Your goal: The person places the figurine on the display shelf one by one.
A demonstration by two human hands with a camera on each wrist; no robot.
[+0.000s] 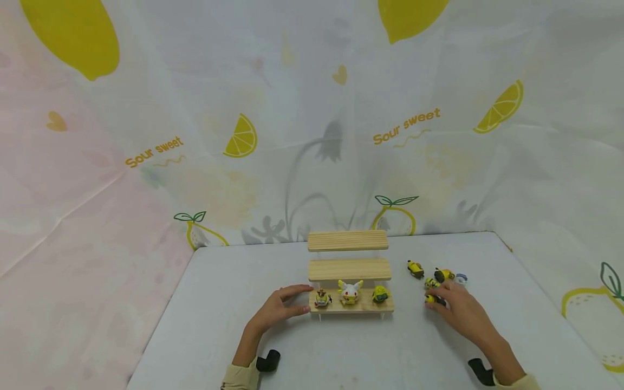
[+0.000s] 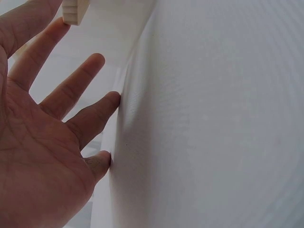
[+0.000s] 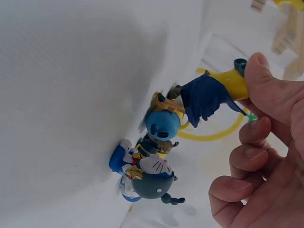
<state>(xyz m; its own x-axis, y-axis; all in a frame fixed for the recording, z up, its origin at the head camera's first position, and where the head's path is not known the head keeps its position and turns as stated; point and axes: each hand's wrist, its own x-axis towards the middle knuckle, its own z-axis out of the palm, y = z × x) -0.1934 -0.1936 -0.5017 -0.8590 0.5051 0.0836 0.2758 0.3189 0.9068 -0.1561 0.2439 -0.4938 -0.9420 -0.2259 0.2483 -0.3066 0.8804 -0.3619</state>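
My right hand pinches a small yellow figurine with a dark blue cape between thumb and index finger; the other fingers curl below it. In the right wrist view it is held beside a blue-headed figurine and a blue-and-white figurine with a dark green cap. My left hand, fingers spread, touches the left end of the three-tier wooden shelf at its lowest board. On that board stand a small brown-topped figurine, a white-eared figurine and a green-and-yellow figurine.
Right of the shelf, several loose figurines lie on the white table, among them a yellow one and a yellow-and-brown one. The upper boards rise in steps toward the lemon-print backdrop.
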